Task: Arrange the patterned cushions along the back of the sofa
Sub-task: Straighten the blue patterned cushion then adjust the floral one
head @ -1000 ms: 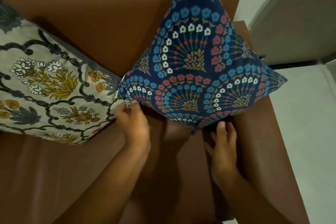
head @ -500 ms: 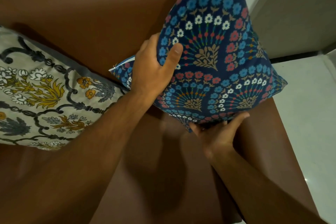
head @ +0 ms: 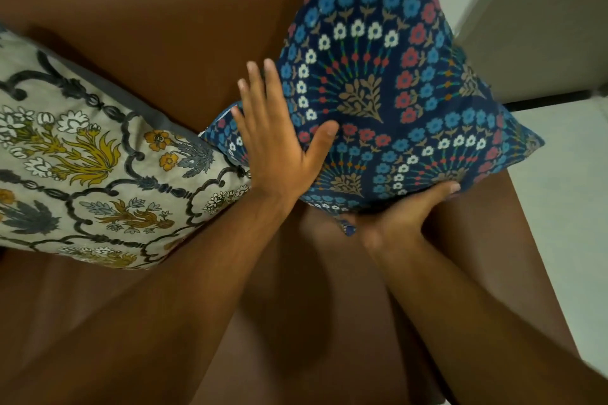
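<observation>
Blue cushion point(head: 388, 85) stands on its corner against sofa back point(head: 164, 10). Left hand point(head: 279, 138) flat on its face, fingers spread; right hand point(head: 404, 217) cups the lower edge. Soft, light — take it by the edges.

Sofa point(head: 171, 29): brown leather-like upholstery, smooth, faint sheen. Navy cushion point(head: 394, 102): printed woven cloth, matt, floral fans. Cream cushion point(head: 82, 158): matt printed cloth, grey cloth edge. Floor point(head: 566, 207): pale, smooth, slightly glossy.
</observation>
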`<state>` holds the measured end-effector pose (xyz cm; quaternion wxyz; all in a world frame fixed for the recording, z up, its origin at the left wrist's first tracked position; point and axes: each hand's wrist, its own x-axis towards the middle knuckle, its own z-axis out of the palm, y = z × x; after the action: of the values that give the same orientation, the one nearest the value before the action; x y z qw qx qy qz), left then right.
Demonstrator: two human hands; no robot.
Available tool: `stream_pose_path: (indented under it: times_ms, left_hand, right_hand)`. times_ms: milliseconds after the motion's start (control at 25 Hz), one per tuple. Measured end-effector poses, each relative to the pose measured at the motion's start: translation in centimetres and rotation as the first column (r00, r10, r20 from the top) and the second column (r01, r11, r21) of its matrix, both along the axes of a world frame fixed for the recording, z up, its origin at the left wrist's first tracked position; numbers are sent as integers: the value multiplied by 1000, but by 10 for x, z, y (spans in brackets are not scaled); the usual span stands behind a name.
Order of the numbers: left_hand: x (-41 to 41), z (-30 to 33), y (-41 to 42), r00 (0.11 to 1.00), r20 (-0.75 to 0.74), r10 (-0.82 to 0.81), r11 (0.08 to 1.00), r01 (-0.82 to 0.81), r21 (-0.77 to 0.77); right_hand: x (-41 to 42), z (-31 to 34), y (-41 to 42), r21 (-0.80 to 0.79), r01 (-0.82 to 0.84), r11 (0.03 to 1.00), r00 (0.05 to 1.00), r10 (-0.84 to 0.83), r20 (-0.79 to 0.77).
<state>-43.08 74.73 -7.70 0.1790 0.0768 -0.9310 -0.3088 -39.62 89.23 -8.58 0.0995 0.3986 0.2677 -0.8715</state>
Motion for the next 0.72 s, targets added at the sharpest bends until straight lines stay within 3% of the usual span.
stream_pose_path:
  times_ms: [200,320,400,480,560,640,720]
  left_hand:
    - [-28,-4,11,995,68,73,987,-62,-148]
    - [-5,14,1,989,147,-13,994,29,-110]
    - [27,37,-26,989,146,-34,982,61,-181]
    - [64,57,-76,999,52,-4,943,21,-332]
    - [98,73,-156,992,-69,105,872,-125,-473]
    - [118,86,-253,964,-79,256,839,-262,-478]
    - [123,90,-330,959,21,283,885,-253,-391]
  right_hand:
    - [-51,10,-11,-13,55,998,987,-52,155]
    - [-16,10,0,53,6,999,996,-11,85]
    - [25,8,-2,50,-76,996,992,71,104]
    - [66,3,-23,19,-254,967,945,244,217]
    - [91,0,-67,-91,-447,890,857,455,242]
    - [98,-7,-121,-131,-548,826,796,564,222]
    - [92,-14,-173,-80,-568,819,793,571,211]
